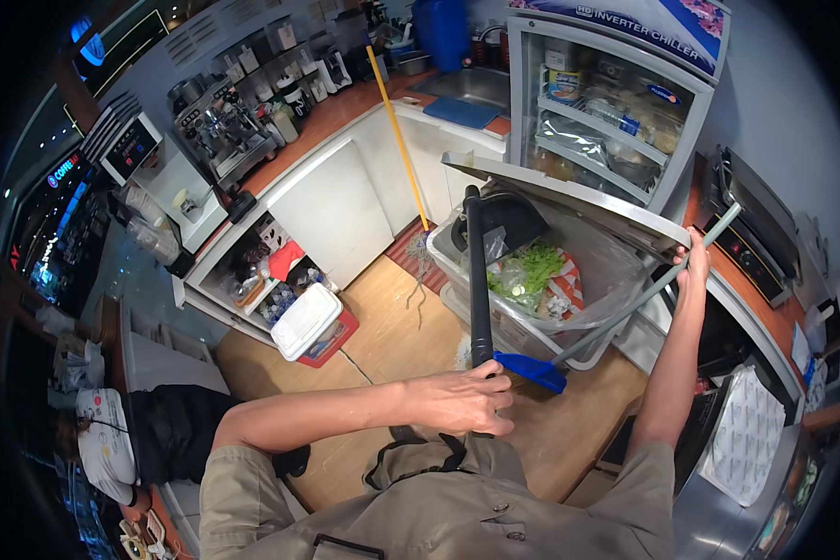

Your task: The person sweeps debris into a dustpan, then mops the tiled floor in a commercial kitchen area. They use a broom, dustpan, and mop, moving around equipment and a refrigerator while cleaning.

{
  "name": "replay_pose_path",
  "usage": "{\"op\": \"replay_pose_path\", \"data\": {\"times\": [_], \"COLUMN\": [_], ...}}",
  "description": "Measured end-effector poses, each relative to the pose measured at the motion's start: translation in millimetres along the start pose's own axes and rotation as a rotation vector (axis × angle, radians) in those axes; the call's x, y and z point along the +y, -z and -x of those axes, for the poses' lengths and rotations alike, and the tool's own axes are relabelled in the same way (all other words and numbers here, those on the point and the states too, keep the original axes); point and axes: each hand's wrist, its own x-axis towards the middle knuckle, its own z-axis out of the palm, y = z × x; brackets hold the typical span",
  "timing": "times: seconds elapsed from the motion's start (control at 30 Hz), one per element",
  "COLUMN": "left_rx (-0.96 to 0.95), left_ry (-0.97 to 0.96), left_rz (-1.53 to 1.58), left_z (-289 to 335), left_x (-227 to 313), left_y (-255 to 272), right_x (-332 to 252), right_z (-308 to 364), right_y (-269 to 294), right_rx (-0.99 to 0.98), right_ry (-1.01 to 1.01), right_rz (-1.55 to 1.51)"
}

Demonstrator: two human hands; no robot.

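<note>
My left hand [464, 399] is closed around the black handle of a long-handled dustpan [478, 280]. The dustpan's black pan rests inside a grey bin [583, 341] lined with a clear bag. Green leaves [543, 266], crumpled plastic and red-and-white paper [567, 287] lie in the bag. My right hand [693, 259] grips the grey stick of a broom [639, 301], against the edge of the raised bin lid [579, 198]; how far its fingers also hold the lid is unclear. The broom's blue head hangs beside the bin's near side, close to my left hand.
A yellow-handled mop [399, 140] leans on the counter near a red mat [411, 252]. A red box with a white lid [313, 325] stands on the floor by an open cabinet. A glass-door chiller [616, 103] is behind the bin. Another person [173, 434] is at the left.
</note>
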Motion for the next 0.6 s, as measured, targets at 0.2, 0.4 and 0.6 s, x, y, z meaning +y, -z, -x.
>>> {"op": "replay_pose_path", "data": {"times": [0.2,0.4,0.6], "left_rx": [-0.032,-0.058,0.190], "left_ry": [-0.031,0.035,0.092], "left_rz": [0.002,0.062,0.169], "left_z": [-3.5,-2.2,12.1], "left_x": [7.4,6.2,43.8], "left_y": [-13.9,1.7,58.9], "right_x": [-0.6,-1.0,3.7], "right_z": [3.0,-0.5,5.2], "right_y": [0.4,-2.2,8.0], "right_rx": [-0.035,-0.029,-0.109], "right_ry": [-0.013,-0.015,-0.008], "right_rz": [-0.014,-0.027,0.039]}}
